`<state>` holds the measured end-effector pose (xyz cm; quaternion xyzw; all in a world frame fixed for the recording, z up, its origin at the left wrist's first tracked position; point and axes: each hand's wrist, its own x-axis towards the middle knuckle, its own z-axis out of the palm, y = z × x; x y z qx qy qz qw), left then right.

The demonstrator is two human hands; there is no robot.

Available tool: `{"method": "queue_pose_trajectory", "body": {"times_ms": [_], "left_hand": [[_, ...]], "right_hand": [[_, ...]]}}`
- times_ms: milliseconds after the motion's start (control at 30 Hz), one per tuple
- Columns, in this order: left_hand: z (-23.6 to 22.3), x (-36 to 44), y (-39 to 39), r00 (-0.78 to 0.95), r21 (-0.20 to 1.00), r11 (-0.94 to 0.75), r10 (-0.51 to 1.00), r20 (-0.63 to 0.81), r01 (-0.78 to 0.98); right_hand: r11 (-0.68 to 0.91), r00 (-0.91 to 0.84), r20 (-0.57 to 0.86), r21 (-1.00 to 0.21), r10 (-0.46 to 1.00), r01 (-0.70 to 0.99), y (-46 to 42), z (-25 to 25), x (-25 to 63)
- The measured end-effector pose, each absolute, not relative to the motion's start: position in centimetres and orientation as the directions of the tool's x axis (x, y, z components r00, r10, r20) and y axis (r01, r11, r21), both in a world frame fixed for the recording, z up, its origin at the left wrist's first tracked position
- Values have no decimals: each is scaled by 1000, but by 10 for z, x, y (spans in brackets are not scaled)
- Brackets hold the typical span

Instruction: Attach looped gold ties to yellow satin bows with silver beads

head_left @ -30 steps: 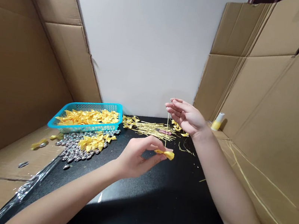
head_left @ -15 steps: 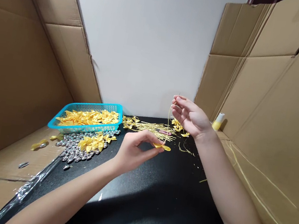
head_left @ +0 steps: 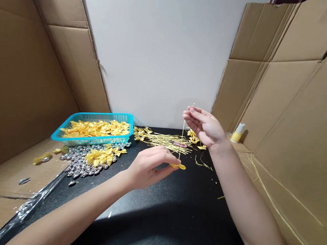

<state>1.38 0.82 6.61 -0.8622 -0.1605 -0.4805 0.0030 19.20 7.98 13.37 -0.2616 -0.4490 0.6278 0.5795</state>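
Note:
My left hand (head_left: pixel 148 167) pinches a small yellow ribbon bow (head_left: pixel 179 166) above the black table (head_left: pixel 167 214). A thin yellow string (head_left: pixel 181 140) runs straight up from the bow to my right hand (head_left: pixel 204 125). That hand is raised above the bow, its fingers pressed together on the string's top end. A teal basket (head_left: pixel 94 128) full of yellow bows stands at the back left. A heap of small silver pieces (head_left: pixel 82 163), with a few bows on top of it, lies in front of the basket.
Cut yellow strings (head_left: pixel 167 139) and a pink-handled tool (head_left: pixel 180 144) lie at the back of the table. A spool of yellow thread (head_left: pixel 238 133) stands at the back right. Cardboard walls (head_left: pixel 306 120) close in both sides. Stray bows (head_left: pixel 41 157) rest on the left cardboard.
My right hand rose a little and shifted, keeping the string taut. The bow has turned between my left fingers and shows less of itself now.

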Motion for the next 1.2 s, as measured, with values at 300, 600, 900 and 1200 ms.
{"method": "queue_pose_trajectory", "body": {"times_ms": [300, 600, 900, 1200], "left_hand": [[67, 11, 14, 510, 240, -948, 314, 801, 208], [67, 8, 13, 580, 560, -818, 520, 627, 128], [63, 18, 3, 466, 924, -372, 804, 369, -90], [76, 23, -15, 342, 941, -212, 892, 297, -264]], "right_hand": [[92, -204, 214, -871, 955, -482, 70, 143, 195], [107, -213, 237, -866, 948, -488, 69, 141, 195], [42, -205, 149, -892, 967, -450, 88, 126, 188], [-221, -296, -101, -886, 950, -408, 108, 97, 164]]}}
